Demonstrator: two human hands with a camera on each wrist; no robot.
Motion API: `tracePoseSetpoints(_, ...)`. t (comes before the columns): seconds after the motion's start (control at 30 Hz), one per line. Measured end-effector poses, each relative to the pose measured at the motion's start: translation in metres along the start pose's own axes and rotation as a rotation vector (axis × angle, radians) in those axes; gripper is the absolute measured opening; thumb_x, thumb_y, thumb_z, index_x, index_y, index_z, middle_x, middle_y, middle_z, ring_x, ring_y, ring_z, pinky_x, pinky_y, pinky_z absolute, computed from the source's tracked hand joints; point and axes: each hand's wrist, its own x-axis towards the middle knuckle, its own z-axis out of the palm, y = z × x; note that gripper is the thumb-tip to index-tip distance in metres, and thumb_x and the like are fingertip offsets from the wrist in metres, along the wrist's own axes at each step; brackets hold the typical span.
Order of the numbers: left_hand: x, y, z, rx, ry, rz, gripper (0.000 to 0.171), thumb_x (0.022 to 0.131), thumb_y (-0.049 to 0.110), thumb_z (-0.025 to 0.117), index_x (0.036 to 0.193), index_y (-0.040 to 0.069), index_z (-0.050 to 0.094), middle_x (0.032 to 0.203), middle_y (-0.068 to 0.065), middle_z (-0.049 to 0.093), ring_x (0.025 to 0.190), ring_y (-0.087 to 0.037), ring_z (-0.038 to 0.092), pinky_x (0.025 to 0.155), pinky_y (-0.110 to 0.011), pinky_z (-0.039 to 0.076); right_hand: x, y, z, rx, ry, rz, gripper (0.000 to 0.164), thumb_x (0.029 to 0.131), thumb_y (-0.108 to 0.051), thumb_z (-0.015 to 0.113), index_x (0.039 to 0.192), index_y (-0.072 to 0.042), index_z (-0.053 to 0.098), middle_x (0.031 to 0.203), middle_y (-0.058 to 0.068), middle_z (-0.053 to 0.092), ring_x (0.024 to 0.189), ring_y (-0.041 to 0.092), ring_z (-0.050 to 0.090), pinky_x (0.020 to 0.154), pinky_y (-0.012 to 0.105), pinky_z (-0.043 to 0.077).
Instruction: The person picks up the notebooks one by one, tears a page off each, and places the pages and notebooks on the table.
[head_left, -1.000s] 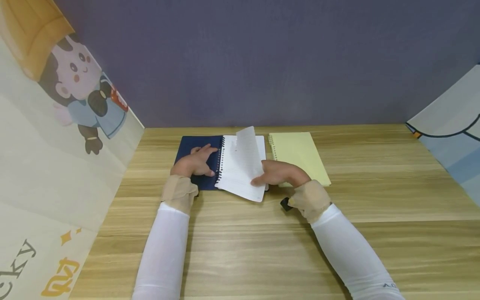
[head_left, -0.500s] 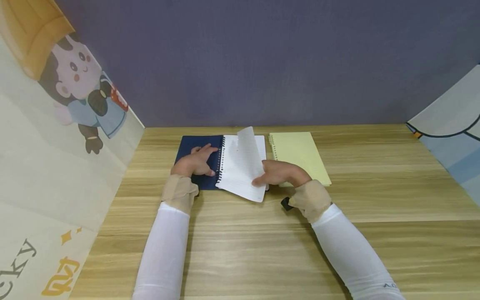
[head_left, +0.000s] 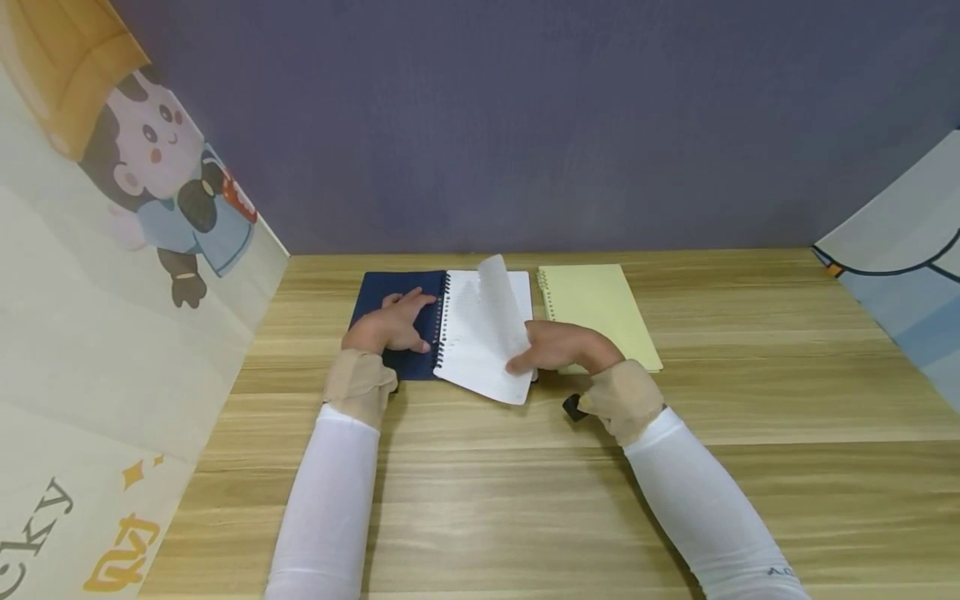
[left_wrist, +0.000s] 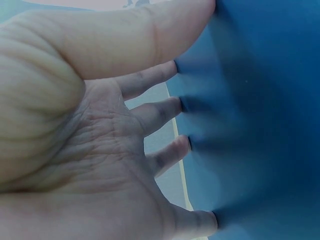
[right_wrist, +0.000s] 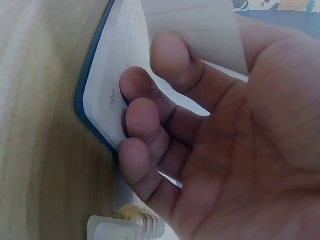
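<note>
Currently pinching a curled white paper page (head_left: 480, 358) with the right grip (head_left: 557, 344), resting a spread left grip (head_left: 390, 323) on the dark-blue cover (head_left: 382, 287) of an open, black-spiral-bound notebook (head_left: 444, 321), far on the wood-grain tabletop (head_left: 487, 500).

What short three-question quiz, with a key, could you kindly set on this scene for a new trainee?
1. True or false: the yellow notebook lies closed, to the right of the open notebook.

2. Multiple choice: what colour is the cover that the left hand touches?
A) red
B) dark blue
C) white

3. Fill in the blank: the right hand pinches a lifted ____ between thumb and finger.

Key:
1. True.
2. B.
3. page.
</note>
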Motion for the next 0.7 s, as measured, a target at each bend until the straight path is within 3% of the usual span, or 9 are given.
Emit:
tracePoseSetpoints(0.17,0.0005,-0.0004,0.0000,0.005,0.000,-0.003,0.084,0.082,0.028,0.066,0.148,0.028,0.015,0.154,0.000,-0.004,0.137,-0.033,-0.005,0.096,-0.065,0.015,0.0005,-0.0007,-0.0008,0.014,-0.011,-0.016,0.035,0.081,-0.030,0.065,0.107,-0.010,0.051,0.083,0.004,0.051,0.066,0.016,0.042,0.059,0.030,0.038)
tracePoseSetpoints(0.47,0.0025,-0.0007,-0.0001,0.003,-0.007,-0.004,0.084,0.082,0.028,0.066,0.148,0.028,0.015,0.154,0.000,-0.005,0.137,-0.034,-0.006,0.096,-0.065,0.014,-0.0008,-0.0007,-0.0021,0.020,-0.012,-0.011,0.033,0.079,-0.027,0.064,0.106,-0.012,0.053,0.089,0.004,0.055,0.068,0.017,0.044,0.060,0.031,0.039)
tracePoseSetpoints(0.6,0.0026,-0.0010,0.0003,0.004,-0.005,-0.006,0.084,0.082,0.028,0.066,0.148,0.028,0.015,0.154,0.000,-0.004,0.137,-0.033,-0.005,0.096,-0.064,0.015,-0.0012,0.0000,-0.0024,0.020,-0.004,0.008,0.032,0.078,-0.029,0.065,0.104,-0.012,0.054,0.083,0.005,0.053,0.062,0.017,0.041,0.055,0.031,0.039)
tracePoseSetpoints(0.7,0.0023,-0.0010,0.0004,0.003,-0.005,-0.005,0.084,0.082,0.028,0.066,0.148,0.028,0.015,0.154,0.000,-0.004,0.137,-0.034,-0.005,0.096,-0.064,0.015,-0.0014,0.0003,-0.0027,0.039,-0.011,-0.004,0.035,0.078,-0.027,0.065,0.107,-0.013,0.053,0.089,0.004,0.055,0.070,0.017,0.047,0.063,0.031,0.042)
